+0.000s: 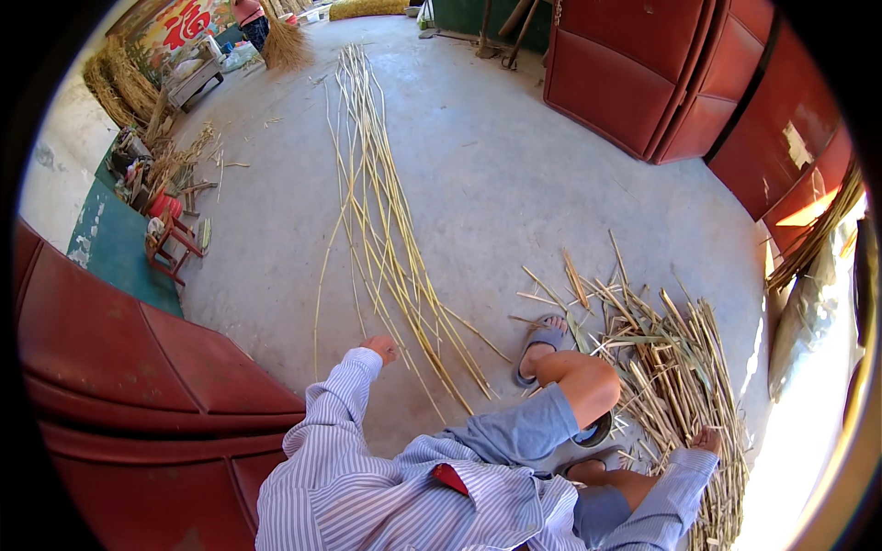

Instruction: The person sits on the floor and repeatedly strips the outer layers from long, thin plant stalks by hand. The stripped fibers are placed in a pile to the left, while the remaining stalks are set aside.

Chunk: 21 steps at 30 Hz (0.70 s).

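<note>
Long, thin yellow-green stalks (381,202) lie in a loose bundle on the floor, stretching from near me toward the far end of the room. At their near left side is my left hand (380,348), its fingers curled closed; whether a stalk is inside them is hidden. To my right, a heap of shorter, cut dry stalks (675,372) is spread beside my feet. Over the right side of this heap is my right hand (707,440), small in view with fingers drawn together. What it holds, if anything, cannot be made out.
Red padded doors (616,69) stand at the far right, and more red panels (119,358) rise close on my left. A small wooden stool (173,243) stands near the left wall among scattered straw. Far off, a person (250,20) is beside a straw broom (287,46).
</note>
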Available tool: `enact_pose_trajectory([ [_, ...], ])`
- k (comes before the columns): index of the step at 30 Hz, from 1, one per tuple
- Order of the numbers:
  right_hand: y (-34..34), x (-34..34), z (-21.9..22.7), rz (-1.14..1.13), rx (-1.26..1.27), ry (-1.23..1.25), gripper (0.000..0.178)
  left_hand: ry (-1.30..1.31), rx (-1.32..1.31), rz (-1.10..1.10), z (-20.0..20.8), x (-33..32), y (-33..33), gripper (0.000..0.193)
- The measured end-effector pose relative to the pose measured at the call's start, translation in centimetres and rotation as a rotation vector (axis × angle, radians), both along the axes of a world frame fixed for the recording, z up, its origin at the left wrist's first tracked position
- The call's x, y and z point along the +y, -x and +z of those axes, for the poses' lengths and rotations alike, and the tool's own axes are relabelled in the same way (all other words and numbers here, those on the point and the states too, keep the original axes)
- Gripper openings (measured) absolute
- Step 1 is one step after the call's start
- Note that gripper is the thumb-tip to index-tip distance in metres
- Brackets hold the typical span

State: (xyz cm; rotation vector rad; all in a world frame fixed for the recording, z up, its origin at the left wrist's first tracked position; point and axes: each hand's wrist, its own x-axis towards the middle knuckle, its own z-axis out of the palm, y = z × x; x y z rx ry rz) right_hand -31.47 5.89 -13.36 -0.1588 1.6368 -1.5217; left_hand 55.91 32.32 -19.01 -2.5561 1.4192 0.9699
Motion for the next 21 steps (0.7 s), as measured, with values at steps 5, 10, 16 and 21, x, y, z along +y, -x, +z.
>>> enact_pose_trajectory([
  [5, -2.7, -0.2, -2.6, 0.006, -0.004, 0.017, 0.015, -0.058, 0.103, 0.183, -5.5, 4.0, -5.8, 0.038],
  [10, 3.8, -0.5, -0.6, 0.125, 0.069, -0.014, 0.014, 0.248, 0.077, 0.283, 0.6, -6.1, -4.1, 0.070],
  [16, -1.3, -0.9, -0.4, 0.085, -0.124, 0.147, 0.023, 0.677, 0.306, 0.595, 9.9, -11.9, -8.0, 0.077],
  [21, -3.7, -1.8, 0.7, 0.134, -0.124, 0.095, 0.023, 0.864, -0.123, 0.095, 16.9, -20.1, -3.7, 0.059],
])
